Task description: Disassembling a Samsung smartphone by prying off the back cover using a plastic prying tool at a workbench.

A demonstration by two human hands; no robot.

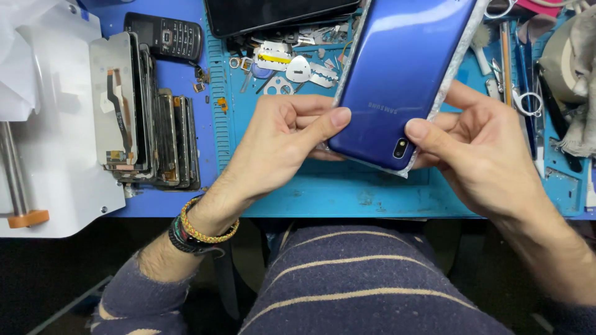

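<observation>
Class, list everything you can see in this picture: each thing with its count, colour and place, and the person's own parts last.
Phone back cover: one, blue, held in both hands mid-frame.
Work mat: one, blue, under the hands.
Keypad phone: one, black, top left.
Screen panels: a stack, count unclear, dark and silver, left.
Picks and small tools: several, mostly white and metal, top middle.
Tweezers and scissors: several, metal, right.
Bracelets: a few, yellow and dark, left wrist.
Left hand: grips the cover's left edge.
Right hand: thumb beside the camera lens.

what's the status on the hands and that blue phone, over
Left hand and right hand both grip glossy blue smartphone, back side up, above blue work mat. Nothing between hands and phone.
</observation>
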